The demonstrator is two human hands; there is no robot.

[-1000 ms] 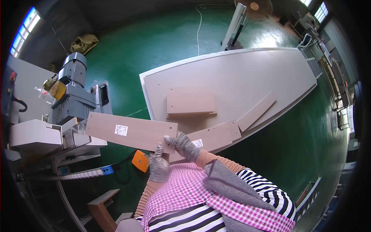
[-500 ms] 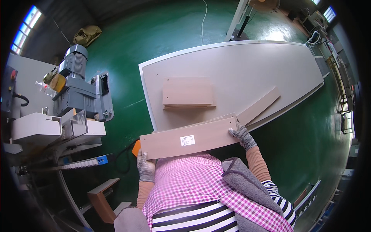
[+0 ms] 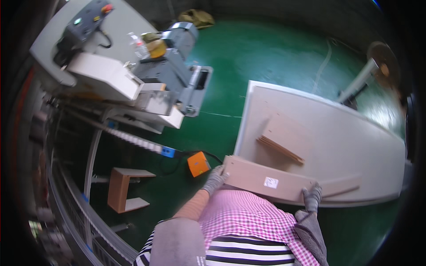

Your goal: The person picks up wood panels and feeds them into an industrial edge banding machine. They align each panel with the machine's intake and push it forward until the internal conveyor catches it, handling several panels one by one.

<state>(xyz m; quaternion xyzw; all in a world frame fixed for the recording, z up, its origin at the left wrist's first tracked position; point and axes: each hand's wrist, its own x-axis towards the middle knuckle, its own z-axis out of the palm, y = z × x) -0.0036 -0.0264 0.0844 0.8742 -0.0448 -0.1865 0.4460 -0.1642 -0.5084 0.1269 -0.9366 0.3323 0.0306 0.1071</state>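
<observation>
Long, flat wood-coloured boards [image 3: 253, 175], stacked together with a white label on the top one, lie across in front of my body at the table's near edge. My left hand [image 3: 215, 179], in a grey knit glove, grips their left end. At the right end my gloved right hand [image 3: 312, 196] is closed round the corner. Just beyond lies a stack of similar boards [image 3: 288, 133] on the pale table [image 3: 346, 119]. A single narrow board [image 3: 341, 186] rests on the tabletop next to my right hand. The pictures are slightly blurred.
To the left stands a machine with a grey motor [image 3: 182, 35] and a control box [image 3: 86, 22]. An orange box [image 3: 198, 164] with a cable sits on the green floor, near a U-shaped wooden piece [image 3: 119, 190] and a conveyor rail [image 3: 133, 138]. A fan [image 3: 382, 66] stands far right.
My view has turned left, bringing more of the machine and rail into sight. Both hands keep hold of the labelled boards, whose right end now sits lower in view than the left.
</observation>
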